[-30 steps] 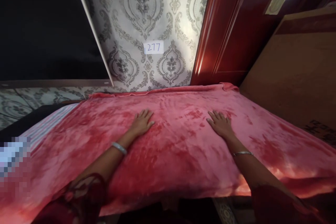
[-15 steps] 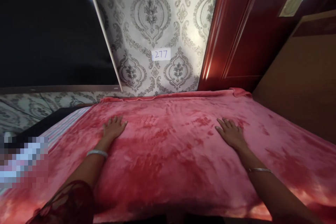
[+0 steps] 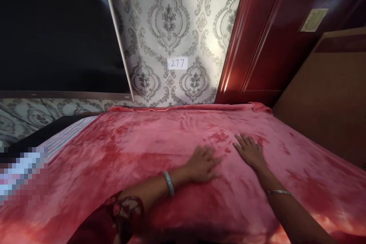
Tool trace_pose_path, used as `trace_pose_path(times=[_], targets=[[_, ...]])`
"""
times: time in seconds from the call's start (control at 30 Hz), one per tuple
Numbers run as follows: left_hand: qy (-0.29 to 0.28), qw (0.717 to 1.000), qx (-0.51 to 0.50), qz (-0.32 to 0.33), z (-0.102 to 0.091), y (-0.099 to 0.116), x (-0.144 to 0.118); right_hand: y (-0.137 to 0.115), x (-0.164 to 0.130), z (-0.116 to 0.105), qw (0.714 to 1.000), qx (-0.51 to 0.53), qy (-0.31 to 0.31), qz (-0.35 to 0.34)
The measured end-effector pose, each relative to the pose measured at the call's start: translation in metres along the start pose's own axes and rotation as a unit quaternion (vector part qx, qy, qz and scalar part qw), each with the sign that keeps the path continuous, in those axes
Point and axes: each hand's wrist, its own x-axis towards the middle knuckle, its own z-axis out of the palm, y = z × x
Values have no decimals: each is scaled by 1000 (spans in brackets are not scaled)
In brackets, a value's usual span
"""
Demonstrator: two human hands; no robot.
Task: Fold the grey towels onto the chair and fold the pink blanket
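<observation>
The left hand [image 3: 202,164] has been swept rightward across the red blanket [image 3: 120,152] since half a second ago, when it was pressed flat well to the left; it is now laid just beside the right hand [image 3: 249,151], a narrow strip of fabric being left between them. The right hand has barely been shifted. The view has been tilted down a little, so the paper label [image 3: 177,63] marked 277 is seen slightly lower on the patterned wall [image 3: 168,19].

Both hands are laid flat, palms down, fingers extended and a little spread; nothing is held in either grip, only the blanket is pressed on.

The blanket is spread over the bed, covering most of the frame. Its long axis is seen running left to right, with its far hem lying along the wall base and its near edge cut off by the bottom of the frame. A striped sheet [image 3: 67,135] is left uncovered at the far left. The lower left corner is pixelated and cannot be made out. The left sleeve [image 3: 122,213] is partly cut off at the bottom. A bangle [image 3: 169,183] is worn on the left wrist. A dark screen [image 3: 54,30] is seen at upper left, a red door [image 3: 271,34] at upper right.
</observation>
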Motion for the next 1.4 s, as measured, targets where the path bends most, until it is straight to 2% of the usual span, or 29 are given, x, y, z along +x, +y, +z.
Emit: trace_pose_path(times=[0.07, 0.1, 0.17, 0.2, 0.27, 0.3, 0.37, 0.4, 0.47, 0.53, 0.6, 0.67, 0.7, 0.77, 0.83, 0.9, 0.97, 1.03, 1.1, 1.2, 1.3, 1.4], targets=[[-37, 994, -38, 96, 3, 20, -5, 2, 1, 2, 1000, 2, 7, -4], [-48, 988, -56, 134, 0, 23, -11, 2, 1, 3, 1000, 3, 9, -4], [-36, 984, -73, 159, -17, 15, -24, 2, 2, 2, 1000, 6, 9, -5], [-12, 988, -66, 140, -29, 4, -31, 1, 2, 0, 1000, 6, 6, -5], [34, 999, -9, 26, -54, -29, -47, -3, 0, -4, 1000, 6, -6, 2], [53, 996, 34, -61, -66, -48, -56, -5, -1, -8, 1000, 6, -14, 7], [77, 962, 115, -237, -82, -86, -72, -10, -3, -15, 999, 8, -29, 18], [83, 940, 143, -299, -86, -103, -79, -12, -4, -18, 999, 9, -34, 22], [74, 909, 166, -375, -86, -129, -91, -15, -5, -27, 999, 12, -42, 26], [67, 900, 168, -397, -79, -144, -98, -18, -3, -37, 997, 19, -62, 38], [62, 901, 167, -396, -73, -149, -100, -28, 0, -48, 993, 35, -91, 67], [56, 900, 168, -397, -71, -149, -99, -52, 2, -58, 991, 56, -97, 72], [52, 900, 168, -399, -71, -148, -98, -70, 2, -61, 993, 67, -84, 52], [49, 899, 167, -402, -73, -147, -97, -114, -3, -63, 994, 87, -41, -54], [50, 899, 168, -401, -75, -147, -98, -162, -11, -61, 975, 108, -20, -191], [47, 898, 171, -402, -76, -147, -99, -199, -18, -57, 955, 119, -25, -272], [41, 898, 172, -404, -77, -146, -100, -216, -17, -54, 943, 122, -43, -307], [34, 897, 170, -407, -78, -145, -100, -207, -7, -55, 950, 115, -59, -285], [28, 896, 167, -410, -80, -144, -99, -175, 6, -58, 970, 101, -64, -211], [17, 895, 169, -413, -81, -144, -97, -98, 16, -61, 993, 72, -68, -69], [20, 896, 173, -408, -79, -146, -96, -20, 7, -57, 995, 41, -75, 55], [36, 900, 170, -400, -75, -151, -97, 32, -9, -47, 984, 19, -70, 163]])
